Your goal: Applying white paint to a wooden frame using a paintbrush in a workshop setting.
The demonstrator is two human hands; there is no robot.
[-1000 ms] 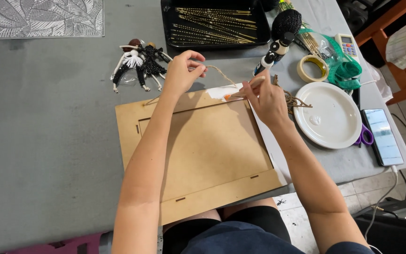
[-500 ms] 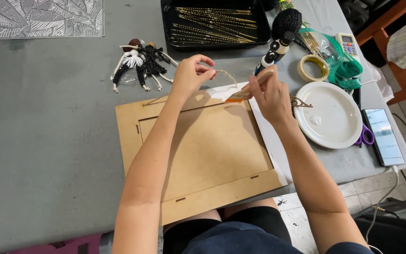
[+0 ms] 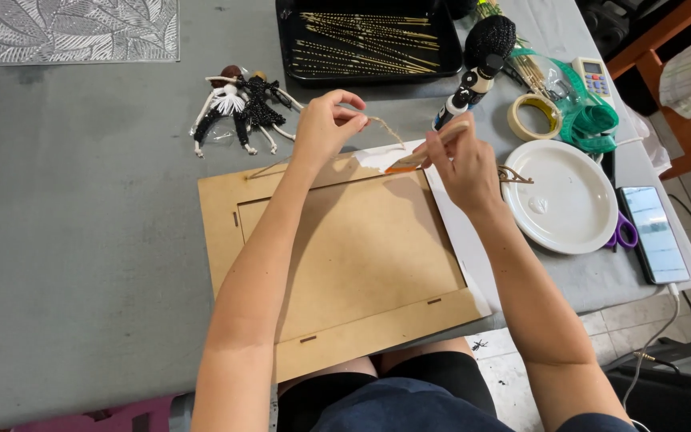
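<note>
Two hands: left hand (image 3: pixel 325 128) pinches twine (image 3: pixel 384 128), right hand (image 3: pixel 461 164) w/ brush (image 3: pixel 433 148); 1 frame (image 3: pixel 345 264).

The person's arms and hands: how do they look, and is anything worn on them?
Both forearms are bare up to the elbows; no sleeves show in the head view. The left hand and the right hand have no gloves. I see no watch, bracelet or ring on either one, though small items could be hidden. Fingernails look short; polish is too small to tell. Dark shorts appear below.
</note>
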